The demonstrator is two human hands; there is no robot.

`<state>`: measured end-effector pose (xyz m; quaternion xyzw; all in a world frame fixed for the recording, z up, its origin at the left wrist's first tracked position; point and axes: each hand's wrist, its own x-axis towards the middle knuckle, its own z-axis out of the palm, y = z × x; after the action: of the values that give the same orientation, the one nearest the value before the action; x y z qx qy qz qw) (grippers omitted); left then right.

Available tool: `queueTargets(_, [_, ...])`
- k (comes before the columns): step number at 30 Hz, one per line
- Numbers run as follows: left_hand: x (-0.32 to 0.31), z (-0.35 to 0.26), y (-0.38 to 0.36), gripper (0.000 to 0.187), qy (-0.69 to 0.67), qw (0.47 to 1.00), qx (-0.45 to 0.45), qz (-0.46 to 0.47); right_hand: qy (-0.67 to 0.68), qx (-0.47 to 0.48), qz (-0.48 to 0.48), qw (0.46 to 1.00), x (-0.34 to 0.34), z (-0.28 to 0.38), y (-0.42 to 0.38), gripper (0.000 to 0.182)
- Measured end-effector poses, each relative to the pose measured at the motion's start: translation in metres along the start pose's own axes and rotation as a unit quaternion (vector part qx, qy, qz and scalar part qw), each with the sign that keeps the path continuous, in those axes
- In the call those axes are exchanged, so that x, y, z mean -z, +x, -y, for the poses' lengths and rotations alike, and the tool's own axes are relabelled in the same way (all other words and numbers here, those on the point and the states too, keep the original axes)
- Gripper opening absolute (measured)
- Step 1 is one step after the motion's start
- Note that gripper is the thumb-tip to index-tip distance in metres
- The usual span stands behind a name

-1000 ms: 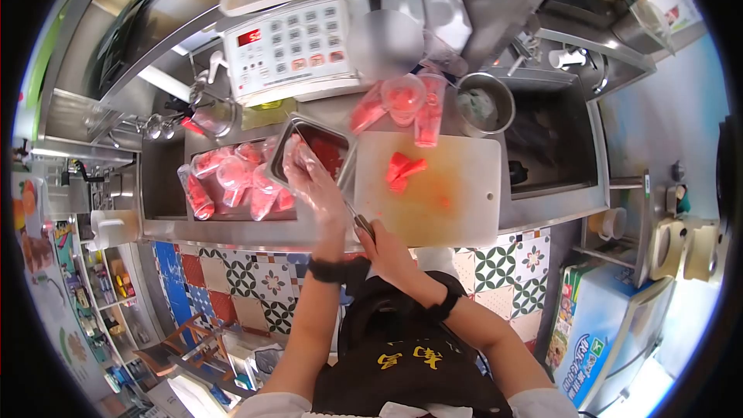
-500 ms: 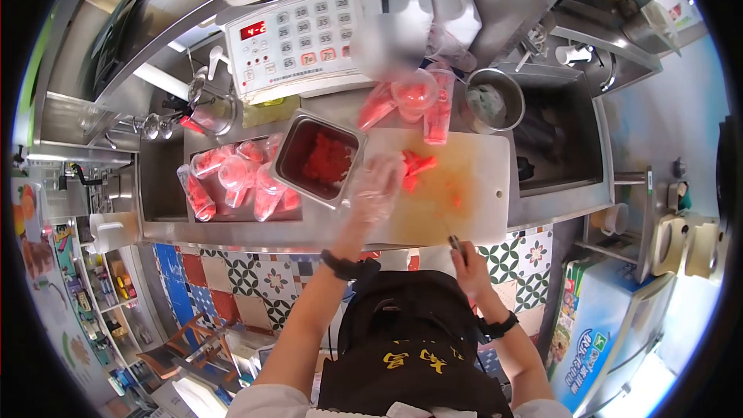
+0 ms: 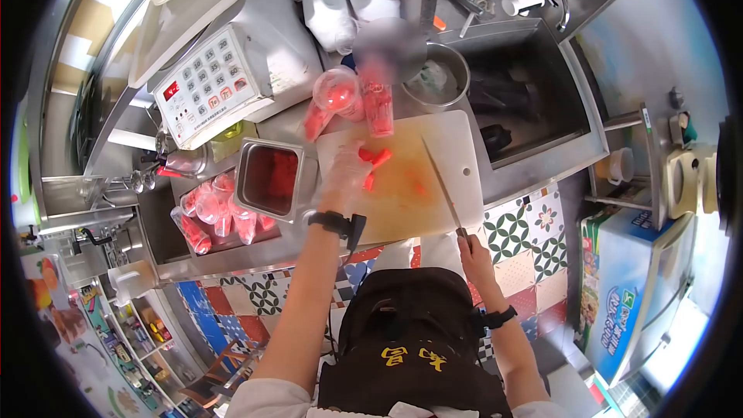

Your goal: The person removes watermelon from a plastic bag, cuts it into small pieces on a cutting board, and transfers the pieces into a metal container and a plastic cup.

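My right hand (image 3: 476,255) is closed round the handle of a long knife (image 3: 443,182), whose blade lies over the right part of a white cutting board (image 3: 457,143). My left hand (image 3: 342,178), in a clear plastic glove, is low over the board's left side. Its fingers touch or nearly touch some red fruit pieces (image 3: 374,166); glare on the glove hides how far they are bent. Left of that hand stands a square metal container (image 3: 246,178) with red fruit inside. Reddish-orange juice stains the middle of the board.
Clear cups of red fruit (image 3: 378,112) stand behind the board. More filled cups (image 3: 213,209) lie in a recess at left. A metal pot (image 3: 457,70) sits beside the sink (image 3: 573,128). A keypad machine (image 3: 205,89) and white jugs (image 3: 325,4) are at the back.
My view has turned, so the counter appears rotated. My left hand stays beside the red fruit pieces. The knife blade now shows clearly, pointing away across the board.
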<state>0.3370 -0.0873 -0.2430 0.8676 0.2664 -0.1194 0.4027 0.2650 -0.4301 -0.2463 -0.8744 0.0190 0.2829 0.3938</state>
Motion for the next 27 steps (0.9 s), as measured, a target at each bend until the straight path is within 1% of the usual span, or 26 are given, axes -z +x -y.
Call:
queueTargets(2, [0.008,0.004,0.001,0.044,-0.095,0.993,0.031,0.056,0.001,-0.005,0.03,1.0,-0.005,-0.011,0.004,0.037])
queueTargets(5, [0.024,0.004,-0.012,0.042,-0.239,0.965,0.05,0.097,-0.002,-0.006,0.067,0.998,-0.006,-0.016,0.005,0.039])
queueTargets(8, [0.003,0.063,0.002,0.039,-0.377,0.925,-0.029,0.049,-0.01,-0.003,0.09,0.996,0.003,-0.008,0.0,0.041])
queueTargets(9, [0.002,0.062,-0.003,0.04,-0.47,0.881,-0.018,0.046,-0.011,-0.001,0.09,0.996,0.005,-0.006,-0.001,0.041])
queueTargets(11, [-0.001,0.062,-0.013,0.042,-0.643,0.765,0.003,0.037,-0.009,0.006,0.089,0.996,0.01,0.002,-0.003,0.041])
queueTargets(12, [0.002,0.044,-0.024,0.037,-0.686,0.726,-0.002,0.056,-0.005,0.009,0.089,0.996,0.013,0.007,-0.004,0.04])
queueTargets(14, [0.004,-0.01,-0.05,0.028,-0.764,0.638,-0.012,0.093,0.007,0.017,0.089,0.996,0.019,0.02,-0.009,0.039])
queueTargets(17, [-0.027,-0.025,-0.047,0.03,-0.792,0.599,0.09,0.076,0.033,0.038,0.084,0.995,0.021,0.036,-0.012,0.037])
queueTargets(20, [-0.053,-0.049,-0.05,0.035,-0.785,0.603,0.039,0.14,0.053,0.054,0.067,0.995,0.017,0.041,-0.013,0.033])
queueTargets(23, [-0.079,-0.058,-0.05,0.034,-0.757,0.631,0.037,0.163,0.062,0.031,0.048,0.996,0.014,0.035,-0.01,0.033])
queueTargets(26, [-0.084,-0.087,-0.056,0.038,-0.764,0.636,0.082,0.076,0.076,0.01,0.019,0.997,0.014,0.028,-0.012,0.032])
queueTargets(27, [-0.09,-0.09,-0.054,0.039,-0.757,0.645,0.087,0.054,0.077,0.01,0.021,0.997,0.015,0.028,-0.013,0.033])
